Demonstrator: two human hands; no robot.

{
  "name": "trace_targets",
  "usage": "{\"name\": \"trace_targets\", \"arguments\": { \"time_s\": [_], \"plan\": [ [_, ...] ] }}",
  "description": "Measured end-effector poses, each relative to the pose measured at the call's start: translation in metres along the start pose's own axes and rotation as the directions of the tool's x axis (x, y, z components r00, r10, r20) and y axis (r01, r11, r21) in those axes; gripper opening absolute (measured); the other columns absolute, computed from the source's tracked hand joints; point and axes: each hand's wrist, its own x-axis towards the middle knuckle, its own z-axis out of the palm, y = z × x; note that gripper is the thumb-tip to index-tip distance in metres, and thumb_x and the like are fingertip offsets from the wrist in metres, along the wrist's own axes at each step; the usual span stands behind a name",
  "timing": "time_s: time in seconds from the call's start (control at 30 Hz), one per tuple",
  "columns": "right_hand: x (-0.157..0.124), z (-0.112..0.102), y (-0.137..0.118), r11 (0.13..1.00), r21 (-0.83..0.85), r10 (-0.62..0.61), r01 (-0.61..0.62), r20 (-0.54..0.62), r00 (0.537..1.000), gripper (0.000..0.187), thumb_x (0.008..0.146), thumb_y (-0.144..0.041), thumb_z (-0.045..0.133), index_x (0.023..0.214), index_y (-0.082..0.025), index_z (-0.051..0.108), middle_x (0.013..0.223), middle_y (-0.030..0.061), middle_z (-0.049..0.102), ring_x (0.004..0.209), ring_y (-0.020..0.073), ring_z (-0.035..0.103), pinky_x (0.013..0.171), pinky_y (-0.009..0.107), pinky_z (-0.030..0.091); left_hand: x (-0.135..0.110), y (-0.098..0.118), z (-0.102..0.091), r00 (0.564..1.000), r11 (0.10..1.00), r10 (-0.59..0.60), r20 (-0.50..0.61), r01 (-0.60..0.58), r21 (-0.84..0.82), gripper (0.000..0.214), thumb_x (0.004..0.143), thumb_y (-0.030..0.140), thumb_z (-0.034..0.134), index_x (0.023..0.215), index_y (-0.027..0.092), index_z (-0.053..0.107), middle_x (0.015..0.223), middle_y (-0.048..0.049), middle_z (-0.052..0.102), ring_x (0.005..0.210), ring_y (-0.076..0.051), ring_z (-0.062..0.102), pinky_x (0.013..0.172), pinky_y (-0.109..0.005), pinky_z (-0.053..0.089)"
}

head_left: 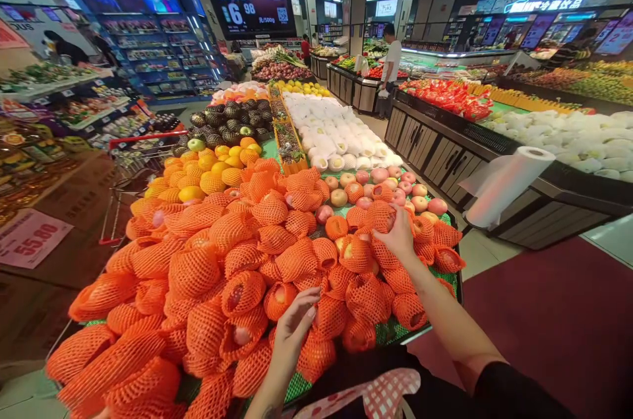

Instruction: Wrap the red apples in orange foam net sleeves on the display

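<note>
A produce stand (448, 274) is heaped with apples wrapped in orange foam nets (237, 254). My left hand (291, 333) rests near the front of the heap with fingers spread, its tips touching a netted apple (279, 297). Further back, my right hand (399, 237) reaches across the pile, fingers curled down over a netted apple (383, 216); whether it grips the fruit I cannot make out. Bare pink apples (380, 185) lie just beyond the right hand. A red-and-white checked cloth (376, 392) shows at the bottom edge.
Oranges (208, 175), dark avocados (232, 119) and white-wrapped fruit (331, 132) fill the stand further back. A roll of plastic bags (509, 185) hangs on the right-hand counter. A red shopping cart (136, 161) stands to the left. A person in white (391, 69) stands in the far aisle.
</note>
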Motion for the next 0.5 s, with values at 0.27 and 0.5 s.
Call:
{"name": "trace_targets", "arguments": {
  "time_s": [0.27,0.5],
  "plan": [
    [0.012,0.017,0.034,0.817,-0.459,-0.099,0.349,0.484,0.869,0.081,0.078,0.005,0.049,0.155,-0.019,0.047,0.166,0.0182,0.036,0.155,0.0378,0.027,0.122,0.059,0.03,-0.008,-0.001,-0.004,0.999,0.999,-0.017,-0.037,0.018,0.037,0.036,0.084,0.06,0.074,0.093,0.026,0.081,0.128,-0.0127,0.073,0.127,-0.038,0.064,0.107,-0.051,0.052],
    [0.005,-0.004,0.037,0.911,-0.251,-0.171,0.326,0.49,0.855,0.063,0.097,-0.03,0.057,0.157,-0.015,0.047,0.169,0.0163,0.035,0.16,0.0376,0.021,0.129,0.058,0.021,0.026,0.017,-0.027,0.977,0.97,0.163,-0.137,-0.133,0.202,0.02,0.087,0.055,0.072,0.092,0.037,0.078,0.124,-0.0039,0.074,0.126,-0.037,0.064,0.106,-0.058,0.054]
  ]
}}
